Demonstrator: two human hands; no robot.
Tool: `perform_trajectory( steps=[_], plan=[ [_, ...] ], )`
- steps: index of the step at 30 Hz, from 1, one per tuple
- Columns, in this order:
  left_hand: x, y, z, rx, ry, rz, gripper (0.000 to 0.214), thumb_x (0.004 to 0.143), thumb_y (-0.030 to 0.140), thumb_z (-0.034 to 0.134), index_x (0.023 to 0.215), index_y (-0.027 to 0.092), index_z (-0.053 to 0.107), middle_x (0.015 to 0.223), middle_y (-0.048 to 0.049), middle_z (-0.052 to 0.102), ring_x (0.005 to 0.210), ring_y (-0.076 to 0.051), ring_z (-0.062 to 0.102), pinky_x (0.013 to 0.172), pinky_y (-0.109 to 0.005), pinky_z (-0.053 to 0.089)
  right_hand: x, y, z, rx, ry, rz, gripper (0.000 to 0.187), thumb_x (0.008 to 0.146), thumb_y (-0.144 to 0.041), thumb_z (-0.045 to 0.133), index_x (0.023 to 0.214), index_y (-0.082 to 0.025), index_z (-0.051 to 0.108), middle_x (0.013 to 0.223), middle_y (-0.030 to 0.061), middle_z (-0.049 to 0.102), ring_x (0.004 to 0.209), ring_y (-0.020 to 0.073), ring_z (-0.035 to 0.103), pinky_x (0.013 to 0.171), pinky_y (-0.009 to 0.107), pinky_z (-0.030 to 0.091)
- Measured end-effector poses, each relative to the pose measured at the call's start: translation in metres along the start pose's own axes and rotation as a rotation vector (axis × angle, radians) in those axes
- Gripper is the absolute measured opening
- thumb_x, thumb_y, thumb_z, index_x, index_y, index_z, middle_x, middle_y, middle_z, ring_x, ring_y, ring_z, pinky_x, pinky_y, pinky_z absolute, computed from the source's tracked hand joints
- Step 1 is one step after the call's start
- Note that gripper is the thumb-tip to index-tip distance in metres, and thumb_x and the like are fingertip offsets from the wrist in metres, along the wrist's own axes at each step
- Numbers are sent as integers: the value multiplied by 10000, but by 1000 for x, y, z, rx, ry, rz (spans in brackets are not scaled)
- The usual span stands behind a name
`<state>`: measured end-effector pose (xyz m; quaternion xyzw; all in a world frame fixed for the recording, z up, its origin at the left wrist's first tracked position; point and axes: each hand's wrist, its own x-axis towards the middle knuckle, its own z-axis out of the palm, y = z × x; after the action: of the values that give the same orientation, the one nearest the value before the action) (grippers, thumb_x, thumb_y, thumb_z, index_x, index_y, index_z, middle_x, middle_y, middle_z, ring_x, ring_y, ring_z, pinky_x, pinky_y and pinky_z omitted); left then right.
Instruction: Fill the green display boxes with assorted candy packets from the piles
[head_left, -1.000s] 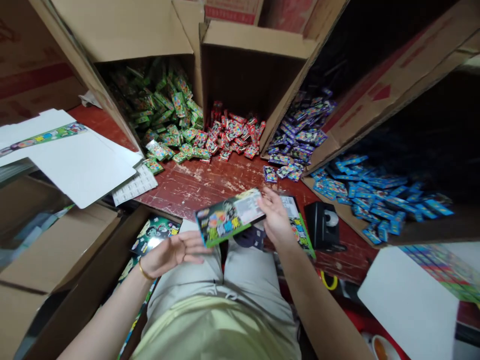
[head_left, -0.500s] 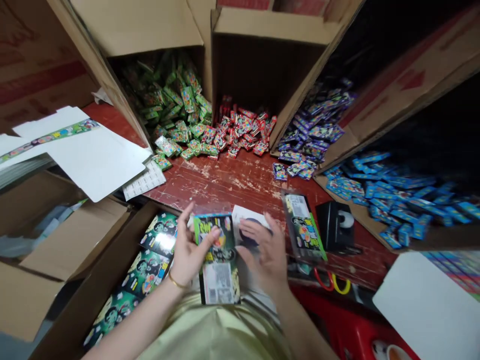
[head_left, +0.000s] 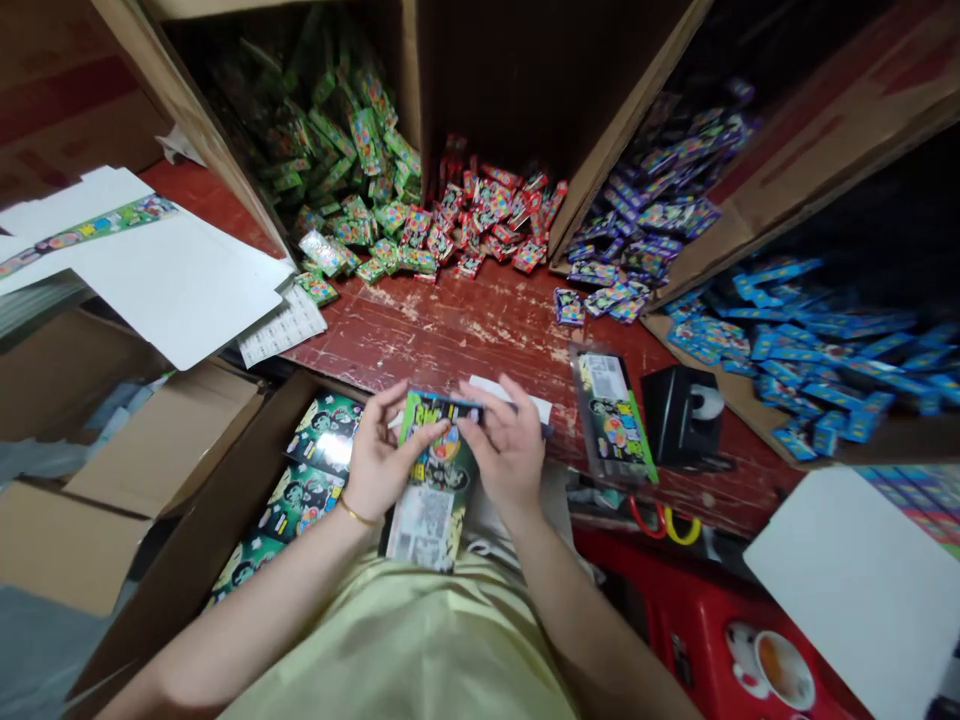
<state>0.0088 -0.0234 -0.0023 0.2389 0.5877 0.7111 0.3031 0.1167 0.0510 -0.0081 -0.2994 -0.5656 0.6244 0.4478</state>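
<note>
Between my hands is a flat printed packet (head_left: 431, 500), green and black with a pale label panel, held upright in front of my body. My left hand (head_left: 386, 445) grips its upper left side, thumb across the front. On the upper right edge, my right hand (head_left: 510, 440) closes its thumb and fingers. Both thumbs nearly meet over the printed front. A white card (head_left: 525, 400) shows partly behind my right hand. To the right, a similar packet in a clear sleeve (head_left: 615, 420) lies on the red table (head_left: 450, 330), beside a black tape dispenser (head_left: 682, 415).
Cardboard compartments hold piles of green sachets (head_left: 360, 150), red sachets (head_left: 495, 215), purple sachets (head_left: 637, 230) and blue sachets (head_left: 817, 340). An open carton (head_left: 202, 500) at left holds printed packets (head_left: 300, 500). White sheets (head_left: 187, 280) overhang the left side. A red stool (head_left: 705, 610) bears a cup (head_left: 784, 668).
My right hand has come in from beside the packet and now grips its upper right edge. The packet has tilted slightly. The whole view has shifted.
</note>
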Motion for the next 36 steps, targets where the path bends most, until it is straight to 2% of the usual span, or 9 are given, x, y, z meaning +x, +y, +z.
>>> perform_trajectory(
  steps=[6, 11, 14, 17, 21, 23, 27, 32, 36],
  plan=[
    [52, 56, 23, 32, -47, 354, 565, 620, 296, 829, 1119, 226, 573, 1195, -23, 587, 1202, -324, 527, 986, -499, 440, 68, -45, 18, -3, -41, -282, 543, 822, -347, 645, 1288, -284, 374, 1148, 45, 652, 1091, 205, 619, 962, 398, 474],
    [50, 59, 30, 60, -13, 468, 617, 629, 292, 829, 1157, 253, 512, 1133, -13, 582, 1105, -265, 603, 904, -390, 517, 78, -63, 16, 27, -87, -297, 450, 798, -374, 670, 1188, -286, 465, 1039, 2, 692, 1078, 209, 628, 895, 369, 505],
    [32, 40, 27, 8, 31, 415, 679, 586, 221, 859, 1150, 275, 484, 1038, -5, 611, 933, -182, 663, 779, -278, 568, 65, -53, 7, 63, -98, -174, 494, 743, -351, 730, 1165, -272, 486, 1000, 25, 717, 1014, 212, 658, 828, 342, 544],
    [9, 21, 20, -32, 56, 228, 646, 593, 178, 850, 1114, 271, 478, 940, 11, 618, 812, -136, 661, 706, -229, 565, 43, -39, -2, 79, -89, 5, 521, 724, -317, 747, 1170, -262, 484, 973, 33, 733, 917, 196, 688, 771, 320, 562],
    [-17, 2, 5, 94, -59, -31, 350, 712, 252, 755, 992, 229, 546, 880, 0, 623, 766, -145, 642, 695, -255, 545, 5, -22, -9, 20, -6, 209, 462, 741, -295, 725, 1137, -239, 494, 926, 40, 749, 811, 179, 697, 717, 299, 558],
    [-25, -6, -1, 196, -130, -61, 195, 768, 262, 695, 916, 214, 577, 847, -1, 627, 784, -156, 630, 726, -272, 528, -12, -13, -9, -13, 40, 254, 395, 767, -299, 695, 1105, -231, 504, 880, 40, 754, 785, 177, 697, 717, 298, 554],
    [-32, -16, -4, 225, -150, 68, 152, 805, 201, 652, 937, 238, 587, 940, 3, 625, 936, -147, 597, 857, -263, 468, -32, 2, -7, -45, 80, 191, 275, 834, -280, 615, 1081, -211, 515, 851, 58, 745, 822, 195, 699, 779, 333, 547],
    [-33, -10, -2, 131, -103, 23, 392, 804, 183, 655, 1133, 282, 465, 943, 10, 649, 915, -135, 614, 835, -257, 473, -38, 5, -7, -54, 153, -61, 480, 871, -205, 567, 1290, -270, 344, 1093, 80, 670, 865, 181, 686, 813, 362, 543],
    [-28, -8, -8, 260, -300, -6, 183, 782, 223, 684, 947, 214, 606, 919, -24, 631, 915, -164, 597, 833, -270, 460, -39, 3, -21, -36, 52, 85, 608, 803, -201, 674, 1303, -265, 334, 858, 13, 709, 876, 193, 679, 832, 356, 532]
  ],
)
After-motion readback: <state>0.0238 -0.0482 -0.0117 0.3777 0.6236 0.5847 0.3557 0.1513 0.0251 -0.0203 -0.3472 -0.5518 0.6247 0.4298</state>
